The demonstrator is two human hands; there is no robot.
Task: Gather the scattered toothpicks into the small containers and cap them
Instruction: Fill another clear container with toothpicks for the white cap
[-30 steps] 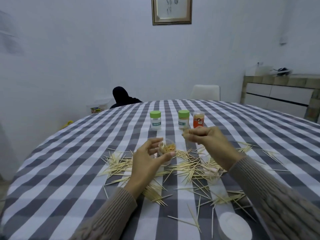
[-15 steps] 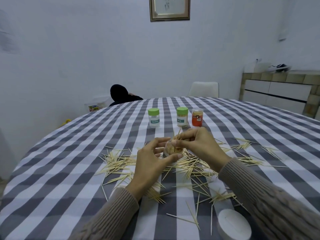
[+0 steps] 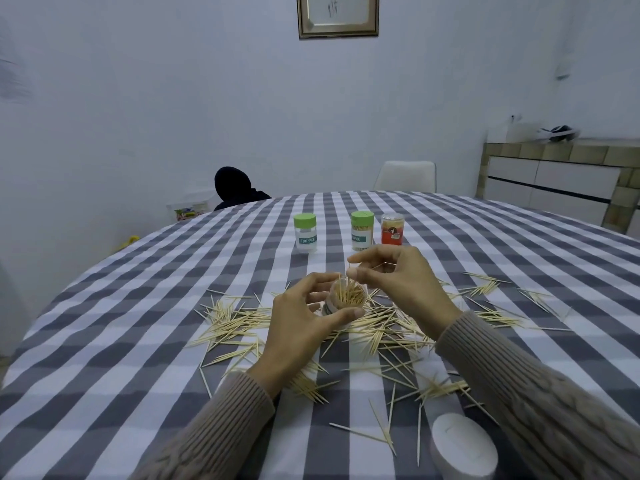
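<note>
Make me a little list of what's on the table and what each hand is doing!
left hand: holds the open jar, partly filled with toothpicks
right hand: fingers curled just above the jar, one toothpick at the fingertips
loose toothpicks: many scattered on the checked tablecloth
capped jars: two with green lids, one red jar, standing in a row farther back
white lid: lying near the right sleeve

Pale wall (image 3: 173, 98), framed picture (image 3: 338, 13) top centre; white chair (image 3: 405, 176) behind checked table (image 3: 138, 323). Tiled cabinet (image 3: 561, 181) at right.
</note>
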